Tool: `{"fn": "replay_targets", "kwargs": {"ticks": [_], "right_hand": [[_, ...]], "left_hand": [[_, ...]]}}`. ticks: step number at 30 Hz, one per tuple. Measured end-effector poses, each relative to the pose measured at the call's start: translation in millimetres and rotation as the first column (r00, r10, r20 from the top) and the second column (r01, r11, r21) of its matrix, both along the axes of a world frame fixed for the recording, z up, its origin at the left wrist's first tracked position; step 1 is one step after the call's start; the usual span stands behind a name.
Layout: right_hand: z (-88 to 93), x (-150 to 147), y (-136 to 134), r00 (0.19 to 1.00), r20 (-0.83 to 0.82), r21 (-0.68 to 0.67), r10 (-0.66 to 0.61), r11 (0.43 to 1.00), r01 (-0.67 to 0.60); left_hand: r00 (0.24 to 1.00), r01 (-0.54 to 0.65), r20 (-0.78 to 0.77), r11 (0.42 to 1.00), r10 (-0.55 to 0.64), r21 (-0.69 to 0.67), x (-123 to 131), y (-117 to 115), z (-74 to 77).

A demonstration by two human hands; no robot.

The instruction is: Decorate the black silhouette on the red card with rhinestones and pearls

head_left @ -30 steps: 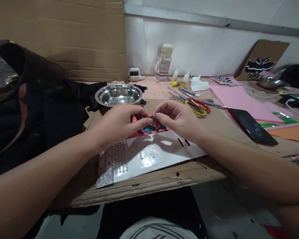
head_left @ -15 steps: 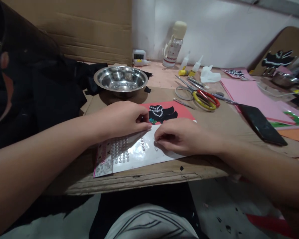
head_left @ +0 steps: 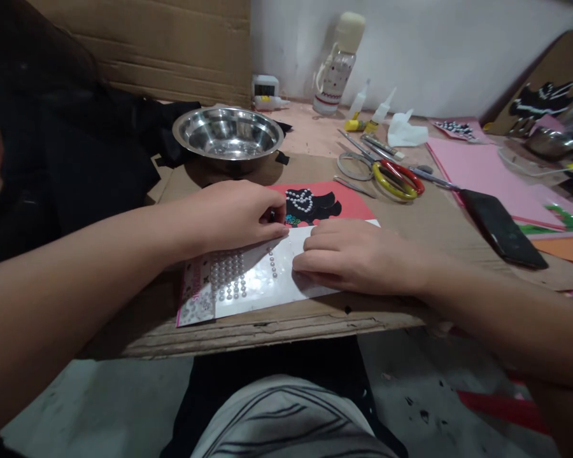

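A glossy sheet of pearl stickers point(head_left: 239, 280) lies on the cardboard work surface point(head_left: 267, 327) near its front edge. My left hand point(head_left: 239, 216) rests curled on the sheet's upper edge, thumb and forefinger pinched down on it. My right hand point(head_left: 358, 257) lies on the right part of the sheet with its fingers bent and pressed together, the tips down near a short column of pearls; what is under them is hidden. Just behind both hands is a red card point(head_left: 353, 203) bearing a black cut-out shape with a pearl string point(head_left: 302, 200) stuck on it.
A steel bowl point(head_left: 229, 133) stands behind my left hand, with black cloth point(head_left: 76, 152) to its left. Scissors point(head_left: 391, 178), a dark phone point(head_left: 503, 229), pink paper point(head_left: 477, 168), small glue bottles point(head_left: 358, 111) and a feeding bottle point(head_left: 339, 63) are to the right and rear.
Both hands dropped from mid-air, where their fingertips met, onto the sticker sheet. The view tipped downward, and the red card with the pearl string came into sight.
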State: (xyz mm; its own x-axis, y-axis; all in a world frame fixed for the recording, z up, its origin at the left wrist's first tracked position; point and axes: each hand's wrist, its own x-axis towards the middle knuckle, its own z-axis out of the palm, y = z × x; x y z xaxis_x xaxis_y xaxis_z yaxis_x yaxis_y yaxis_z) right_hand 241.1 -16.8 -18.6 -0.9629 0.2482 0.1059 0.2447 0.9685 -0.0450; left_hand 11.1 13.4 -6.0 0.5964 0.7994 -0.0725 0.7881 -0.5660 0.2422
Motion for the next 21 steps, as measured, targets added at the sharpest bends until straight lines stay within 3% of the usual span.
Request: {"fn": "replay_targets", "kwargs": {"ticks": [6,15,18,21], "right_hand": [[4.0,1.9,0.3,0.999,0.043,0.023,0.012,1.000,-0.013],[3.1,1.2,0.6,1.000,0.011,-0.061,-0.014,0.998,0.015],[3.2,-0.5,2.1,0.995,-0.025,-0.197,-0.092,0.977,0.085],[5.7,-1.2,5.0,0.976,-0.043,-0.428,-0.211,0.887,0.173]], "left_hand": [[0.999,-0.025,-0.021,0.999,0.025,-0.020,2.4,-1.0,3.3],[1.000,-0.009,-0.005,1.000,0.009,-0.007,-1.0,0.4,0.1],[1.000,-0.017,0.003,1.000,0.017,-0.021,-1.5,2.0,-2.2],[1.000,-0.005,0.016,1.000,0.005,-0.024,-2.8,4.6,-5.8]]}}
